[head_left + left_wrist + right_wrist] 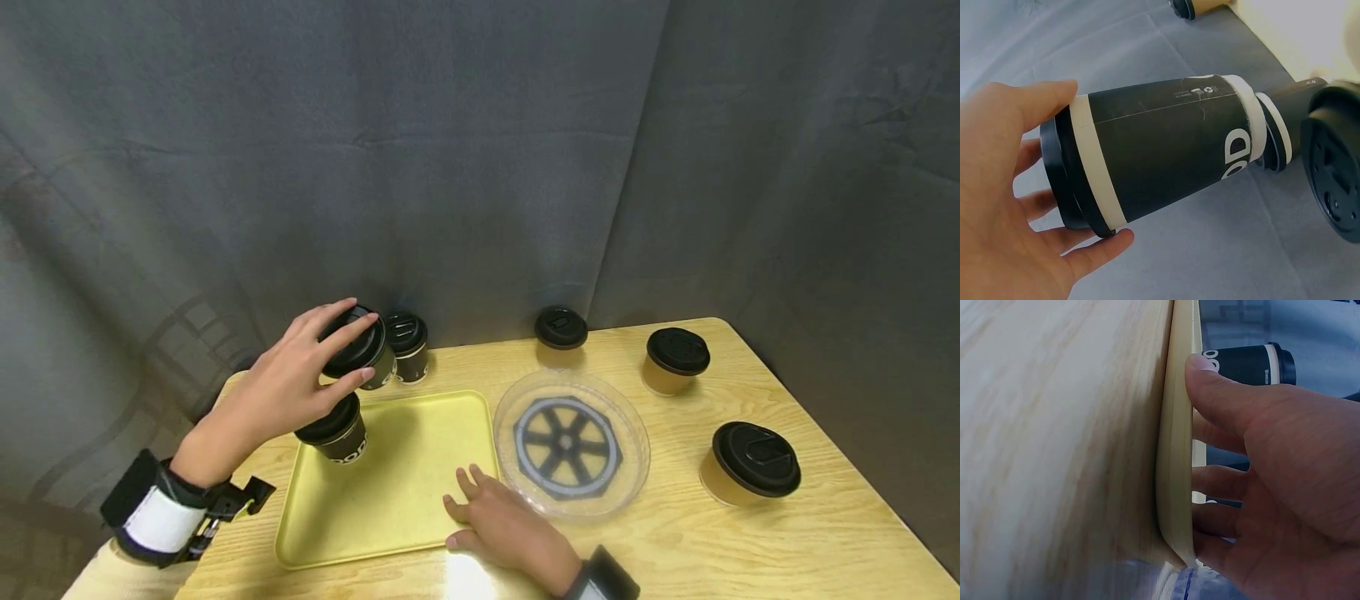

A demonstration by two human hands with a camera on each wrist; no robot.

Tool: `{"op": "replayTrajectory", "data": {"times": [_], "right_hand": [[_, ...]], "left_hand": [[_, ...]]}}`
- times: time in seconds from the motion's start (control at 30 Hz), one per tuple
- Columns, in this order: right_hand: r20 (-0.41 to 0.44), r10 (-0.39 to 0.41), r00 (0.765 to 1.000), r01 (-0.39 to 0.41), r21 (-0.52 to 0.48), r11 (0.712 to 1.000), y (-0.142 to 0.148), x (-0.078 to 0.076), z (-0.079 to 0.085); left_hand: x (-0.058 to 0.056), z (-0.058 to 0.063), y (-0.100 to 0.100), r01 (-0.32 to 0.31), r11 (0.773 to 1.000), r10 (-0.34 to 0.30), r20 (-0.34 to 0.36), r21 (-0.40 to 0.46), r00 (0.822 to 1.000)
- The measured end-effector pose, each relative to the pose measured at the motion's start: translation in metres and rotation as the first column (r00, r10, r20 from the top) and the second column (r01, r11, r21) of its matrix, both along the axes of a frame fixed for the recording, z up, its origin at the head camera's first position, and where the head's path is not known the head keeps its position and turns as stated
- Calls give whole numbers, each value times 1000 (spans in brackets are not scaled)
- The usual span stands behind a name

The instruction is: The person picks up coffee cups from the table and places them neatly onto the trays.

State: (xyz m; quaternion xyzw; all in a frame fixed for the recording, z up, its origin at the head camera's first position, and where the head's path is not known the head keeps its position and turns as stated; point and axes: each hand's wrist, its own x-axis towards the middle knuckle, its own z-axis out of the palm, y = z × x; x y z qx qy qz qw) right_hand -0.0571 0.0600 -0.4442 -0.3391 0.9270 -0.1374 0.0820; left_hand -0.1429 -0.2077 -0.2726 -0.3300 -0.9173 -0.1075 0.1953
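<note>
My left hand [281, 383] grips a black lidded paper coffee cup [1166, 150] from above, with fingers and thumb spread round the lid. That cup is raised over the far left of the yellow tray [408, 500]. Below it, another black lidded cup [347, 433] stands on the tray's left side, and a smaller black cup [412, 364] stands behind the tray. My right hand [510, 529] rests at the tray's near right corner, fingers loosely extended over it. In the right wrist view, its thumb lies at the tray's rim [1175, 456].
A round clear plastic dish [633, 475] with a wheel-like pattern sits right of the tray. Beyond it are three brown cups with black lids: one at the back [561, 357], one farther right [663, 379] and one nearer [723, 483]. A grey curtain [450, 167] hangs behind the table.
</note>
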Motion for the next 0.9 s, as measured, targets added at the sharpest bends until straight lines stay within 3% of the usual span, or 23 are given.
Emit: {"op": "replayTrajectory", "data": {"times": [0.43,0.9], "right_hand": [[20,-5,1000,5,-17,1000,-1,-1,0],[7,-9,1000,9,-16,1000,-1,-1,-2]], "left_hand": [[19,-6,11,22,999,-21,30,-39,999],[36,-23,17,27,997,-22,73,-71,997]]}}
